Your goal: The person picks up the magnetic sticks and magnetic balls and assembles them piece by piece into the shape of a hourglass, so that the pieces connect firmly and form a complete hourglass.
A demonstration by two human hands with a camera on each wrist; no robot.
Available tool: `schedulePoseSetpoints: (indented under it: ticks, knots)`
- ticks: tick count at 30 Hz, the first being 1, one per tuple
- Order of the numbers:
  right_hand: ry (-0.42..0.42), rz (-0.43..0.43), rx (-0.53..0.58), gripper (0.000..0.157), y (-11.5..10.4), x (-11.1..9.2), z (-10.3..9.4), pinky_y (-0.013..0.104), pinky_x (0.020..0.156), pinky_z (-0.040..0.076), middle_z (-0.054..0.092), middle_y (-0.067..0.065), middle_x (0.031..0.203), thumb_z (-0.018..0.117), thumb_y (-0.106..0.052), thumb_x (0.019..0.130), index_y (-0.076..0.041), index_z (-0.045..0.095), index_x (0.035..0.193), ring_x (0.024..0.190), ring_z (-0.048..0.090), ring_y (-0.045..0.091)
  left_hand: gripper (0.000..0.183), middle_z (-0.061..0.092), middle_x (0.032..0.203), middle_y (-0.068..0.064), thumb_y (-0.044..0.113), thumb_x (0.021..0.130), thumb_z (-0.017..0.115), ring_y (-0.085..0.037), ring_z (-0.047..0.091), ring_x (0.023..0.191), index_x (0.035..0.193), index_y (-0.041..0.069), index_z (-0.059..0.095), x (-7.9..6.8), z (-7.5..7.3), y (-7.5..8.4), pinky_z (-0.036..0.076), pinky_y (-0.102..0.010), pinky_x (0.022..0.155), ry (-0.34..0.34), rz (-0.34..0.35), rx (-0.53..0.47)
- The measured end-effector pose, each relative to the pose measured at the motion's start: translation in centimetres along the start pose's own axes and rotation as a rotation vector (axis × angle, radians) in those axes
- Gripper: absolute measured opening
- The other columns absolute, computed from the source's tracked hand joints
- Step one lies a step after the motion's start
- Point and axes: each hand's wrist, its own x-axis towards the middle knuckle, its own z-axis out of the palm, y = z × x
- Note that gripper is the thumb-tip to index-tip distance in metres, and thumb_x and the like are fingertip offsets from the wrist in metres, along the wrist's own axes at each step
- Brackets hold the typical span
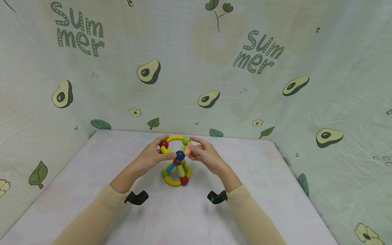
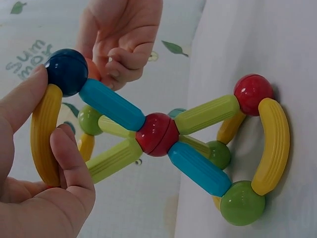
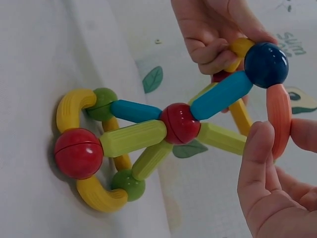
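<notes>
A magnetic ball-and-stick model (image 2: 157,134) stands on the table, with straight blue and green sticks meeting at a central red ball. My left hand (image 1: 149,158) grips the upper ring from the left. Its thumb presses the dark blue ball (image 1: 180,156), and its other fingers lie around the yellow curved stick (image 2: 45,134) and the upper red ball (image 1: 164,144). On the opposite side my right hand (image 1: 209,156) pinches an orange curved stick (image 3: 279,114), one end of which touches the blue ball. Fingers hide its other end, near the upper green ball (image 1: 186,140).
The model's lower ring of yellow curved sticks (image 2: 272,146) and red and green balls rests on the white table (image 1: 171,217). Behind and beside it hangs a printed cloth (image 1: 183,44). Black wrist devices (image 1: 136,197) sit at both cuffs.
</notes>
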Motion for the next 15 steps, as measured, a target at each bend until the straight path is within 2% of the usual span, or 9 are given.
schedulePoseSetpoints:
  ticks: [5,8,11,15]
  knots:
    - [-0.004,-0.003,-0.011,0.055,-0.09,-0.08,-0.10,0.027,0.090,0.061,0.069,0.012,0.111,0.066,-0.032,0.107,-0.021,0.047,0.158,0.104,0.069,0.035,0.101,0.033,0.168,-0.018,0.044,0.091,0.085,-0.046,0.041,0.147,0.169,0.022,0.026,-0.02,0.09,0.08,0.032,-0.068,0.121,0.000,0.004,0.002]
    - [-0.005,-0.006,-0.033,0.056,-0.12,-0.11,-0.17,0.028,0.091,0.061,0.069,0.012,0.112,0.066,-0.033,0.107,-0.021,0.047,0.159,0.100,0.071,0.029,0.100,0.034,0.167,-0.018,0.043,0.091,0.085,-0.046,0.043,0.146,0.169,0.022,0.025,0.02,0.14,0.01,0.034,-0.068,0.120,-0.008,0.008,-0.003]
    - [0.000,-0.012,-0.093,0.058,-0.22,-0.18,-0.35,0.030,0.091,0.062,0.069,0.013,0.113,0.066,-0.036,0.107,-0.021,0.046,0.160,0.097,0.072,0.023,0.101,0.033,0.168,-0.019,0.044,0.093,0.083,-0.048,0.042,0.147,0.170,0.020,0.023,0.03,0.08,0.00,0.035,-0.070,0.119,-0.026,0.017,0.012]
    - [0.009,-0.037,-0.204,0.062,-0.54,-0.49,-0.86,0.034,0.093,0.062,0.069,0.013,0.117,0.065,-0.037,0.107,-0.018,0.044,0.162,0.101,0.074,0.026,0.101,0.030,0.169,-0.020,0.046,0.095,0.081,-0.050,0.040,0.149,0.170,0.019,0.019,-0.03,-0.18,0.00,0.032,-0.072,0.119,-0.049,0.024,0.047]
